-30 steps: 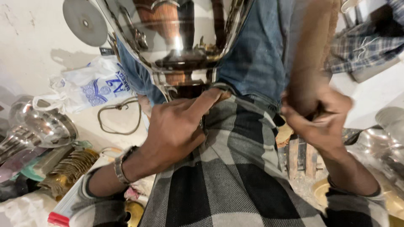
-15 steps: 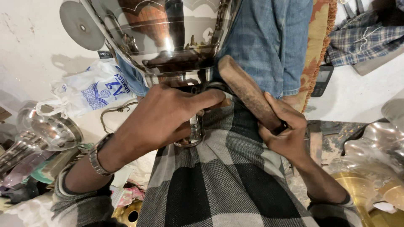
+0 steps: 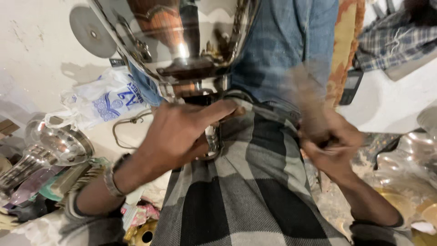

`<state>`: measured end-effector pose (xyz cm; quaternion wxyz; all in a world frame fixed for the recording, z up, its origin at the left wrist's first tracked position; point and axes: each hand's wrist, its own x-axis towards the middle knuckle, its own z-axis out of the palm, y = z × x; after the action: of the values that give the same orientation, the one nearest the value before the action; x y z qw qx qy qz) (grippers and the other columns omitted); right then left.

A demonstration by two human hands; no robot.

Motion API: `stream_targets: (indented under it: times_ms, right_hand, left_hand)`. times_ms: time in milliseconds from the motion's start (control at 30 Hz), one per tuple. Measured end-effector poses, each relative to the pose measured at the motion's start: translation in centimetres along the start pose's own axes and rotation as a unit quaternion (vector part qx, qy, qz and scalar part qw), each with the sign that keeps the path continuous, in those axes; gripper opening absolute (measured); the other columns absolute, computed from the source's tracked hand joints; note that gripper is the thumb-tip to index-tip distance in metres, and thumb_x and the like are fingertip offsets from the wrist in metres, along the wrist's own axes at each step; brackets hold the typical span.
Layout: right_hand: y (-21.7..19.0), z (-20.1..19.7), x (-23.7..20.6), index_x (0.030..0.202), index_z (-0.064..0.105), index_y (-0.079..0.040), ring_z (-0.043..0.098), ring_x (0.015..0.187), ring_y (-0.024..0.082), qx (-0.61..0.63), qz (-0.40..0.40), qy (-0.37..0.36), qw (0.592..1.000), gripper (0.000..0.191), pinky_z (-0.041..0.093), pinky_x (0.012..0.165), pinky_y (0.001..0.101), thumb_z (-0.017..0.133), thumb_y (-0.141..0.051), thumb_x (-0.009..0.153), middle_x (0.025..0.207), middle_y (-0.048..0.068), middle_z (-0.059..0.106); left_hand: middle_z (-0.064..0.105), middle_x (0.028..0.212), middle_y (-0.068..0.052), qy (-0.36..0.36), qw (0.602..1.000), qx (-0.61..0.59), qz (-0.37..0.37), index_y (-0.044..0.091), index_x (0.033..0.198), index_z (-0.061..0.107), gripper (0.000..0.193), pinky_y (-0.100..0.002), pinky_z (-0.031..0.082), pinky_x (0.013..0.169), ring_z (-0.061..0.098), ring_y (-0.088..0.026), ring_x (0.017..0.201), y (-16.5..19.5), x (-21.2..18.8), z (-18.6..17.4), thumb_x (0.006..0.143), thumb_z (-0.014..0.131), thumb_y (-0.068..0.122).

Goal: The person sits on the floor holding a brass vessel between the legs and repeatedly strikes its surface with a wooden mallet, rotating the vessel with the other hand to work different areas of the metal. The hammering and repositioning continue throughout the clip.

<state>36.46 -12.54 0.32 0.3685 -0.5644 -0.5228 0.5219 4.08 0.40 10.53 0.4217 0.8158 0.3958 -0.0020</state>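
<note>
From the head camera, the left hand (image 3: 182,134) kept its fingers wrapped round the stem under the shiny metal cup (image 3: 177,43), which stood over the checked cloth (image 3: 246,182) on the lap. The right hand (image 3: 330,141) stayed clenched on the wooden stick (image 3: 307,93), which half a second ago lay against the stem and had now swung up, blurred, mid-stroke. A white plastic bag (image 3: 107,98) lay far left.
</note>
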Motion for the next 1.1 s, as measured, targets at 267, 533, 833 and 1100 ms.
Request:
stream_targets:
  times_ms: [267, 533, 833, 1100]
  right_hand:
    - [-2.9, -1.1, 7.1, 0.121, 0.069, 0.002, 0.068, 0.071, 0.016, 0.113, -0.067, -0.065, 0.989, 0.04, 0.058, 0.07, 0.0245, 0.068, 0.011, 0.082, 0.101, 0.013, 0.074]
    - [-6.7, -2.7, 11.5, 0.129, 0.065, -0.01, 0.062, 0.068, 0.011, -0.162, -0.211, -0.198, 0.943, 0.048, 0.053, 0.056, 0.0234, 0.069, 0.003, 0.083, 0.1, 0.008, 0.073]
    - [-10.3, -0.6, 14.9, 0.141, 0.066, -0.027, 0.05, 0.053, 0.006, -0.247, -0.236, -0.223, 0.913, 0.057, 0.037, 0.043, 0.02, 0.07, -0.007, 0.088, 0.099, -0.002, 0.073]
    - [-7.7, 2.7, 13.5, 0.139, 0.057, -0.008, 0.053, 0.06, 0.007, 0.037, -0.098, -0.162, 0.981, 0.065, 0.04, 0.047, 0.019, 0.065, 0.012, 0.077, 0.096, 0.007, 0.069]
  left_hand:
    - [0.07, 0.078, -0.005, 0.168, 0.981, -0.045, -0.087, 0.004, 0.139, 0.061, 0.074, -0.031, 0.05, 0.049, 0.059, -0.015, 0.054, 1.1, -3.0, 2.6, 0.067, 0.074, -0.005]
    - [0.077, 0.104, -0.011, 0.321, 0.93, -0.116, -0.137, 0.002, 0.138, 0.062, 0.058, -0.026, 0.067, 0.08, 0.079, -0.015, 0.087, 2.3, -4.1, 5.3, 0.081, 0.064, -0.01]
    - [0.077, 0.109, -0.014, 0.35, 0.914, -0.123, -0.163, -0.004, 0.134, 0.063, 0.055, -0.029, 0.067, 0.082, 0.08, -0.018, 0.092, 2.6, -4.0, 6.2, 0.079, 0.061, -0.012]
    - [0.077, 0.116, -0.014, 0.412, 0.886, -0.144, -0.159, 0.001, 0.133, 0.064, 0.049, -0.024, 0.066, 0.084, 0.079, -0.017, 0.097, 3.2, -3.1, 6.0, 0.092, 0.06, -0.025]
